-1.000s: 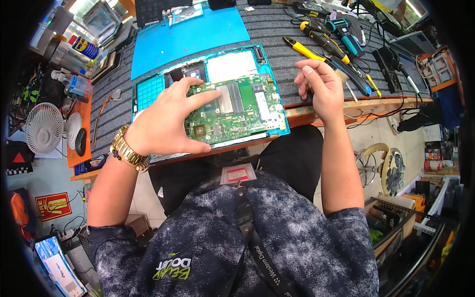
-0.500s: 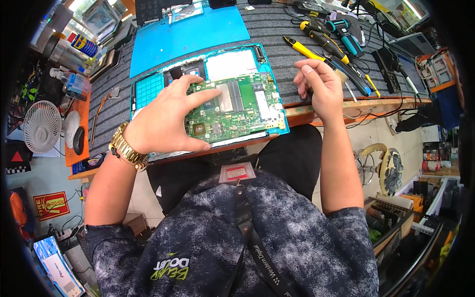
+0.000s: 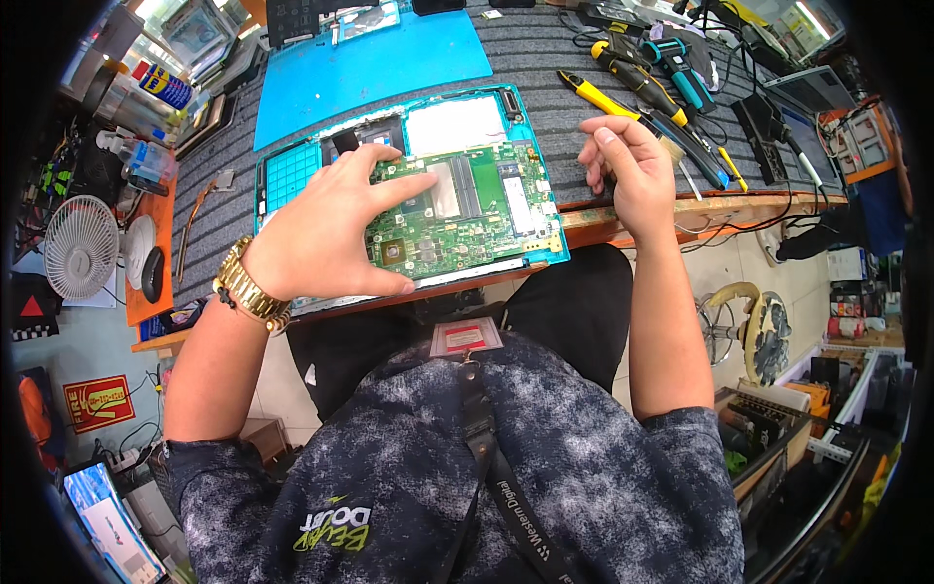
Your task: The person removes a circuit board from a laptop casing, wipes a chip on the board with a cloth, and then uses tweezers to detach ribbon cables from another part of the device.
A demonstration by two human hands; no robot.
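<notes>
Left hand (image 3: pixel 326 229) spread over the left part of a green circuit board (image 3: pixel 491 195), thumb and fingers apart, board lying in a teal laptop shell (image 3: pixel 291 173) at the desk's (image 3: pixel 720 202) near edge, right hand (image 3: pixel 632 175) loosely curled on the right, cannot tell whether its fingertips meet, blue mat (image 3: pixel 375 73) farther off

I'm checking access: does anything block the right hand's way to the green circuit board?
Nothing visible stands between the right hand and the green circuit board; only the teal casing and grey mat lie below. The left hand covers some of the board's left.
</notes>
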